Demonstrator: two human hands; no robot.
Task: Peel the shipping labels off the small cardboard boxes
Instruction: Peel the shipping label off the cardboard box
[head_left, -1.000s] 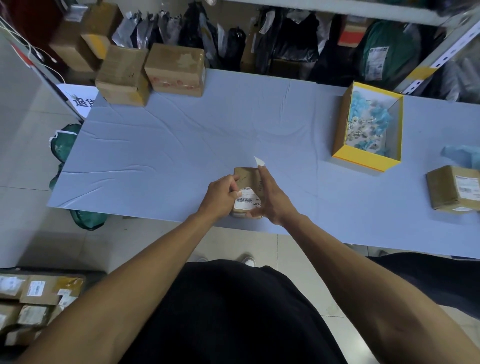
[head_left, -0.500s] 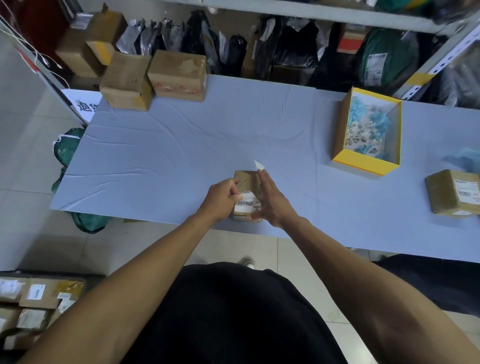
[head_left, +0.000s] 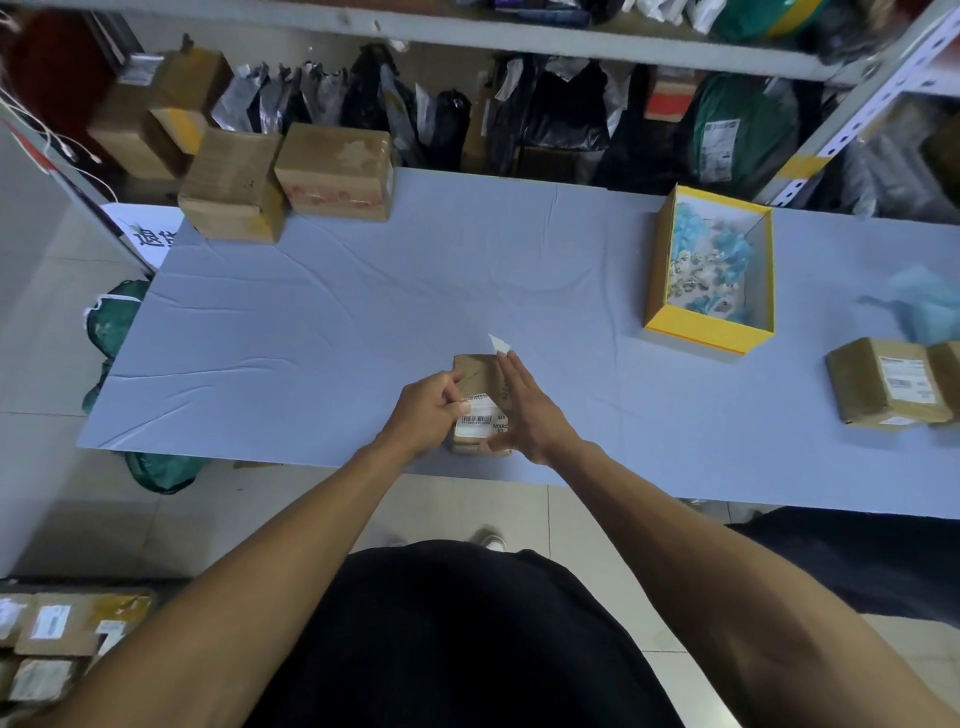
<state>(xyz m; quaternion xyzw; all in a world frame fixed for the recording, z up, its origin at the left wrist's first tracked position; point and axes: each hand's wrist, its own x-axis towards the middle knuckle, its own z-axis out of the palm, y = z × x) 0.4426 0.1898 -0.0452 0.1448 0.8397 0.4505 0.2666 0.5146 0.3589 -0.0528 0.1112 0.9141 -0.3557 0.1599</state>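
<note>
Fingers: the left hand's (head_left: 423, 413) fingers (head_left: 453, 382) are curled, their tips pinching the left edge of the white barcoded shipping label (head_left: 480, 418); the right hand's (head_left: 524, 415) fingers (head_left: 511, 374) lie straight and together along the right side of the small brown cardboard box (head_left: 474, 371), the thumb tucked under its near corner; whether that hand also has hold of the small white paper flap (head_left: 498, 343) sticking up by its fingertips I cannot tell
Held box: it sits between both hands, near the front edge of the pale blue cloth-covered table (head_left: 322, 332), about midway along it; the label is on its upper face, nearer the person
Left of the held box: two plain brown cardboard cartons (head_left: 234, 187) (head_left: 335, 169) stand side by side, touching, at the table's far left corner; a dark green bag (head_left: 111, 322) lies on the floor just off the left edge; a stack of small labelled brown boxes (head_left: 57, 629) sits on the floor, down by the person's left arm
Right of the held box: an open yellow-walled box of pale blue and white scraps (head_left: 711, 338) stands well apart, further back; a taped brown parcel with a white label (head_left: 878, 387) lies near the right edge of view, a crumpled pale blue sheet (head_left: 924, 306) just behind it
Behind the table: grey metal shelving (head_left: 519, 36) with black and green mailer bags beneath
</note>
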